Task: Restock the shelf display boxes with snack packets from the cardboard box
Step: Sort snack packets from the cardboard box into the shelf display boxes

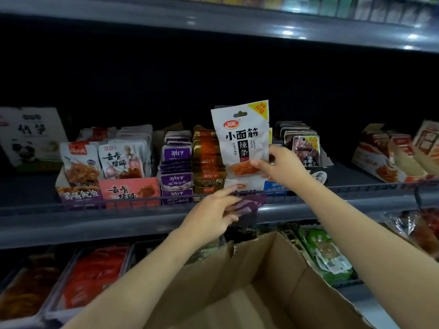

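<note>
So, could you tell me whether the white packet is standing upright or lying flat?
Upright: the white packet stands tall above the display boxes, its print reading level, with the right hand pinching its lower edge.

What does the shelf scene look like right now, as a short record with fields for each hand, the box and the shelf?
left hand: holds purple packets at the shelf rail
right hand: holds white packet upright over the display boxes
cardboard box: open, below the hands
shelf: purple row, gold row, pink box
</note>
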